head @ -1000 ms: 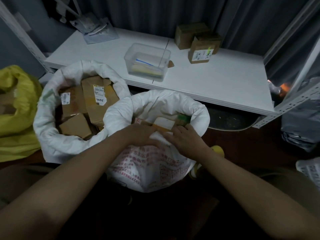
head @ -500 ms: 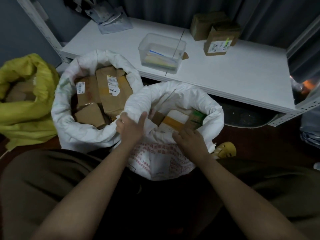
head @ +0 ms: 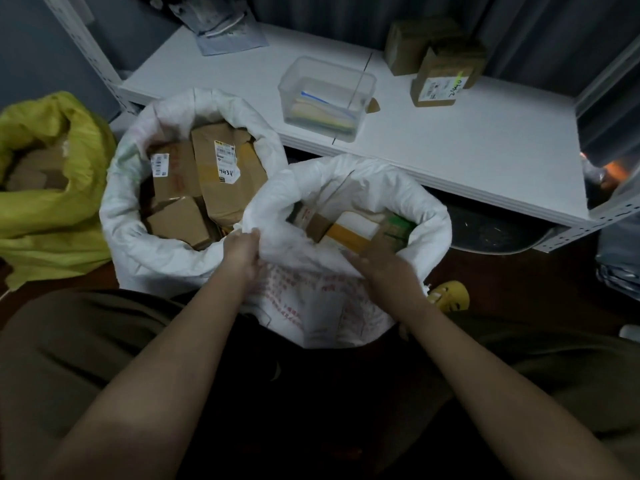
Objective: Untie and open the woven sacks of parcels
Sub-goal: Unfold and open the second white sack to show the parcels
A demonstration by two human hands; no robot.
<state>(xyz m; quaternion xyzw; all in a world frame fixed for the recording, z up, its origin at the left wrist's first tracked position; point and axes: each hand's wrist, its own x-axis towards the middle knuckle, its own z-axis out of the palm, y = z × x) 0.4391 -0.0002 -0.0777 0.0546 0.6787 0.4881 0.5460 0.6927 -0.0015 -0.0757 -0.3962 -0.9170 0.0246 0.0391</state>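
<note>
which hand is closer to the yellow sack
Left. The left hand grips the near rim of the front white sack, on the side toward the yellow sack. The right hand holds that rim farther right, away from it.

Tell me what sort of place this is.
Probably a parcel sorting or pickup room. Open white woven sacks and a yellow sack are full of labelled cardboard parcels, and more labelled boxes sit on a white metal-framed shelf.
</note>
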